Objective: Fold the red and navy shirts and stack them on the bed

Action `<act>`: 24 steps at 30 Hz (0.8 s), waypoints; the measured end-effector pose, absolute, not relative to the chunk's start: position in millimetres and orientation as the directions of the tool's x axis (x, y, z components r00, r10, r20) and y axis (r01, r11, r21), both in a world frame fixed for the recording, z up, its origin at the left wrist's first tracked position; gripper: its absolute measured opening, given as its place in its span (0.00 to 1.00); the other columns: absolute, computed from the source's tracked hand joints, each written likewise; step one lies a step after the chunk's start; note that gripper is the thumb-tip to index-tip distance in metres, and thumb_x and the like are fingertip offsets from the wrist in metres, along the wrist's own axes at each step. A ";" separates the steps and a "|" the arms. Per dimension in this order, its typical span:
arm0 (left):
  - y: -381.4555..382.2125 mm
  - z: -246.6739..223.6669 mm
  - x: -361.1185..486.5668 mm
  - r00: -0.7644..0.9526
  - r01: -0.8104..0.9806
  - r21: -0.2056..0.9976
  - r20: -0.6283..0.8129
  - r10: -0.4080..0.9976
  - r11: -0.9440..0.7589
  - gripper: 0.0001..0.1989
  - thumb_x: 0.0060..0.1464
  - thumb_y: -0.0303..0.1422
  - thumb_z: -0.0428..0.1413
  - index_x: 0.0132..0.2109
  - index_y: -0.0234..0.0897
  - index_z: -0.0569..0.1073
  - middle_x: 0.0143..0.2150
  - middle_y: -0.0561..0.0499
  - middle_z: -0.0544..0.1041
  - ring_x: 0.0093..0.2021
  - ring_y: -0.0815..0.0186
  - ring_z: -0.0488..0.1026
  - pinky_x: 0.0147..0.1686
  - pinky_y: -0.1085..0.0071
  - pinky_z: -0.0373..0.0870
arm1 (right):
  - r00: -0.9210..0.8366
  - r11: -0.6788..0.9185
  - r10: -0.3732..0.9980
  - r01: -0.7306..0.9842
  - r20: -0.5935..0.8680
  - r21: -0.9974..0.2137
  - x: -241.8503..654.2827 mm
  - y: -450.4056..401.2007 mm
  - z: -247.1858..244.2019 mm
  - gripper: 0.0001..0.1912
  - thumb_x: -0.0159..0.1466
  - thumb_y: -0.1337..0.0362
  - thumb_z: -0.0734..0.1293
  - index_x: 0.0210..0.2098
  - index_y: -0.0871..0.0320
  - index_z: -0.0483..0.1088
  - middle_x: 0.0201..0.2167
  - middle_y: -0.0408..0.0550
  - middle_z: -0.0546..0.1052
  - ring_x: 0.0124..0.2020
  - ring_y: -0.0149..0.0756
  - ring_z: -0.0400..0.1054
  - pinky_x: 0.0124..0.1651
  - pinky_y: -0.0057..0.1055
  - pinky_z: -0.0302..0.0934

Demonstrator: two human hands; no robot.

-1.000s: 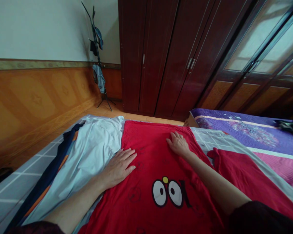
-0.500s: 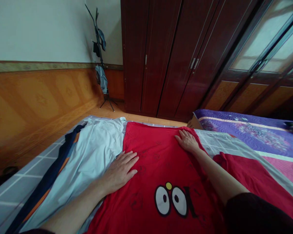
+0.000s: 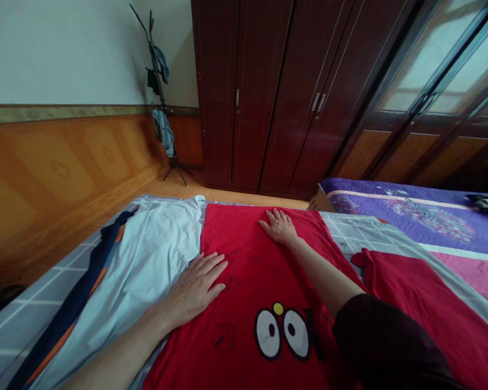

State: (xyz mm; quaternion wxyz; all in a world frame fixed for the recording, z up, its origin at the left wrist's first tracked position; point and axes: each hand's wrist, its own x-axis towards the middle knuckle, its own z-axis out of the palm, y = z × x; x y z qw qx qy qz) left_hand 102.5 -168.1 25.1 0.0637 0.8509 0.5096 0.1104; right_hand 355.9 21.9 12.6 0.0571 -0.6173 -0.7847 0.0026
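Note:
A red T-shirt (image 3: pixel 244 287) with a cartoon-eyes print lies spread out on the bed, its straight edge toward the far side. My left hand (image 3: pixel 199 284) rests flat on the shirt's left edge, fingers stretched and slightly apart. Near the far edge, my right hand (image 3: pixel 280 226) lies palm down on the red cloth with its fingers spread. Neither hand grips the fabric. To the left is a crumpled white garment (image 3: pixel 158 244), with a navy and orange strip of cloth (image 3: pixel 101 260) along its outer side.
Another red garment (image 3: pixel 427 298) lies at the right on the grey checked bedsheet (image 3: pixel 350 233). Beyond it stands a purple-covered bed (image 3: pixel 390 208). A dark red wardrobe (image 3: pixel 264 103) and a coat stand (image 3: pixel 161 97) are at the back.
My right hand has slid left across the shirt, from near its far right corner to nearer the middle of the far edge. My left hand stays in place. The view has shifted slightly.

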 end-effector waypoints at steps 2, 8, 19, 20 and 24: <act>-168.8 27.3 103.0 0.454 0.858 0.218 0.102 0.885 -0.465 0.23 0.62 0.36 0.49 0.63 0.38 0.62 0.65 0.47 0.61 0.65 0.59 0.55 0.64 0.54 0.52 | -0.210 0.218 0.973 0.973 0.100 -0.076 356.7 26.0 15.1 0.35 0.67 0.44 0.48 0.65 0.61 0.53 0.66 0.60 0.53 0.65 0.53 0.45 0.62 0.47 0.40; -167.6 23.0 101.0 0.456 0.860 0.203 0.112 0.883 -0.469 0.23 0.62 0.36 0.49 0.63 0.39 0.62 0.65 0.47 0.61 0.65 0.59 0.56 0.64 0.55 0.52 | -0.244 0.253 0.962 0.965 0.124 -0.068 349.5 -0.7 15.7 0.35 0.67 0.46 0.50 0.65 0.65 0.52 0.66 0.62 0.52 0.65 0.54 0.45 0.63 0.46 0.41; -167.6 18.1 100.4 0.453 0.851 0.213 0.160 0.877 -0.479 0.23 0.61 0.35 0.49 0.62 0.39 0.63 0.64 0.47 0.62 0.65 0.58 0.57 0.63 0.54 0.54 | -0.371 0.376 0.924 0.925 0.094 -0.049 396.3 -108.0 12.0 0.34 0.67 0.49 0.54 0.65 0.65 0.54 0.66 0.61 0.51 0.67 0.52 0.41 0.65 0.47 0.43; -167.7 17.5 100.2 0.453 0.852 0.212 0.160 0.877 -0.478 0.23 0.61 0.35 0.49 0.62 0.39 0.63 0.64 0.47 0.62 0.65 0.58 0.56 0.63 0.54 0.54 | -0.397 0.402 0.913 0.914 0.096 -0.046 400.8 -120.0 10.6 0.33 0.67 0.50 0.55 0.64 0.64 0.54 0.66 0.60 0.52 0.67 0.52 0.41 0.65 0.48 0.43; -167.2 14.5 99.3 0.450 0.854 0.205 0.167 0.877 -0.478 0.23 0.61 0.35 0.49 0.62 0.39 0.63 0.65 0.47 0.62 0.65 0.58 0.56 0.63 0.55 0.54 | -0.481 0.488 0.871 0.871 0.103 -0.055 414.2 -172.9 6.4 0.29 0.67 0.53 0.57 0.64 0.57 0.55 0.67 0.56 0.51 0.67 0.51 0.41 0.64 0.52 0.46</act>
